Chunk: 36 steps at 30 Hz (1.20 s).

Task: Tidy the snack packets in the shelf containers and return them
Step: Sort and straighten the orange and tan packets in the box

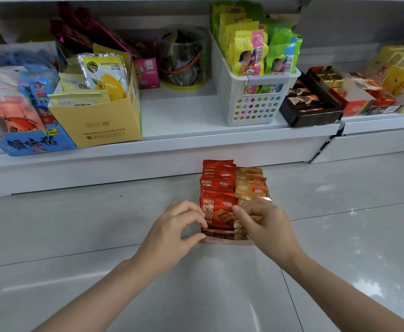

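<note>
Far left on the shelf [177, 140]: blue display box [32, 142] of packets, then yellow carton [100, 123] with pouches standing loosely. A bare gap of shelf lies between the carton and the white perforated basket [251, 101]; dark tray [311, 109] to the right of that.

Below, on the grey floor [76, 236], sits the container [227, 240] of snack packets, just in front of the shelf base. Two rows run away from the person: red row [217, 185] left, orange row [251, 185] right. Long axis of the container points toward the shelf.

Left hand [172, 233]: fingers curled, thumb and fingertips pinching the near-left corner at the front red packet [219, 213]. Right hand [265, 224]: fingers curled on the near packets where the rows meet; the exact packet in that grip cannot be told.

Judgement: straightening is in hand; rows look nearly upright. Both hands are equally near, at the near end. Return means lifting forward and up, probably into the gap.
</note>
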{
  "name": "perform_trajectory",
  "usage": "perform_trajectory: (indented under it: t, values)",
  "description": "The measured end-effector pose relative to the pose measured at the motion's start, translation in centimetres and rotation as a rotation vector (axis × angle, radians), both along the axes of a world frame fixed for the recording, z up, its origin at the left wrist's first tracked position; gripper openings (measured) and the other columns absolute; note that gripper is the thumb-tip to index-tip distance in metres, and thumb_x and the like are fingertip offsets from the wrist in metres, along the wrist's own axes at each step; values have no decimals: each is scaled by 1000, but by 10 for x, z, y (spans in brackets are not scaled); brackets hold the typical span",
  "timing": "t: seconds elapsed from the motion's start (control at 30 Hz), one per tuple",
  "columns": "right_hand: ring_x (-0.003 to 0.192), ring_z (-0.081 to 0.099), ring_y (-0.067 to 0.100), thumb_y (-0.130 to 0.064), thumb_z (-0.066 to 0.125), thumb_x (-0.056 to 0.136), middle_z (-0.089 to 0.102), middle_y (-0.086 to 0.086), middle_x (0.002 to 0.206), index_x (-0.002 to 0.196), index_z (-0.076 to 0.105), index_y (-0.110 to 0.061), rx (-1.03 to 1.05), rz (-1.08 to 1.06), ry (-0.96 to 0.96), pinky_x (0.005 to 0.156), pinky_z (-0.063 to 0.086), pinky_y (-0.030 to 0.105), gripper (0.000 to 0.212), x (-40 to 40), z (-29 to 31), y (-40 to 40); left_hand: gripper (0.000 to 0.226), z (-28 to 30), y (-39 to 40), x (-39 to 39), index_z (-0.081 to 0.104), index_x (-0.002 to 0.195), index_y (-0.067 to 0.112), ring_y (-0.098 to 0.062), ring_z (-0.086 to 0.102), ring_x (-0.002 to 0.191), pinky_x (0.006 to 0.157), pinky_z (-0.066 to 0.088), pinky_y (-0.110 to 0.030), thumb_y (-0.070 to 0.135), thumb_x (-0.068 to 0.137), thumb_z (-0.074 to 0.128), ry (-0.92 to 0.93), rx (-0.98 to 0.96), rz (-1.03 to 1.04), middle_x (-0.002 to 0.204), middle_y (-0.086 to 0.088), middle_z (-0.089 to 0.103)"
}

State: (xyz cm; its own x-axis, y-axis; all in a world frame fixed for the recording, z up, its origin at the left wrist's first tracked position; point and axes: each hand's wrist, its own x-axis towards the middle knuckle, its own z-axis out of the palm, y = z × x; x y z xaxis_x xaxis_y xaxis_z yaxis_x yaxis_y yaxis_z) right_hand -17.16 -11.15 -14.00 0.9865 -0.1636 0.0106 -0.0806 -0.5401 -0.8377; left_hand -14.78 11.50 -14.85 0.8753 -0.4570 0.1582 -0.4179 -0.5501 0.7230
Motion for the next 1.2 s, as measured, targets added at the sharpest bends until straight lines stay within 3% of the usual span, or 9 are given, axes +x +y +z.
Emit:
perform_trajectory:
  t: [0.13,0.33,0.5,0.63,0.77,0.87,0.93,1.07,1.2]
  values:
    - [90,66,-7,-33,63,95,70,-25,90,96,69,-40,121,2,40,66,56,14,9,0,-1,2,52,0,-1,6,57,119,35,3,47,121,98,34,-7,21,76,84,-11,6,26,120,29,50]
    - [81,69,-1,-34,59,98,72,-22,83,102,63,-38,159,-9,20,64,57,20,6,-5,-4,3,100,0,-6,13,26,148,45,13,20,141,108,19,-6,41,69,88,148,69,-59,155,31,22]
    - [79,66,-3,-36,49,102,71,-19,79,130,47,-45,123,-20,67,64,52,14,29,3,-2,0,74,0,-6,10,48,133,46,5,46,125,104,38,-16,40,70,87,112,17,-38,124,34,51]
    - [98,58,-5,-38,49,101,64,-18,99,111,69,-39,50,43,87,75,44,5,22,2,-6,4,50,9,-13,15,64,119,32,-2,50,124,103,38,-15,61,80,67,40,-50,-11,123,24,54]
    - [109,51,-10,-43,53,98,59,-23,112,110,72,-42,77,64,117,94,48,18,23,-3,-11,6,48,19,-30,45,45,145,29,1,28,143,118,24,-26,50,103,34,122,39,43,154,17,36]
    - [117,41,-20,-46,50,97,51,-34,120,103,72,-50,127,79,131,99,44,16,23,1,-9,4,48,13,-37,62,27,155,27,0,13,147,116,12,-15,31,107,34,172,170,17,163,14,18]
    - [120,44,-19,-41,48,101,48,-42,128,99,68,-52,192,106,140,99,45,16,23,4,-9,10,51,6,-36,66,24,156,27,3,18,142,104,13,0,20,107,35,277,117,59,163,11,20]
    - [108,41,-32,-37,47,103,42,-25,145,110,62,-41,189,117,181,87,43,6,17,2,-17,20,58,-9,-28,61,15,148,51,22,45,109,83,35,3,16,107,37,502,-64,18,136,28,43]
    - [112,52,-18,-41,53,99,53,-38,129,101,70,-37,230,99,156,92,50,14,17,3,-14,12,65,-12,-25,53,24,149,43,17,45,121,96,39,-6,9,101,51,409,-192,47,141,26,38]
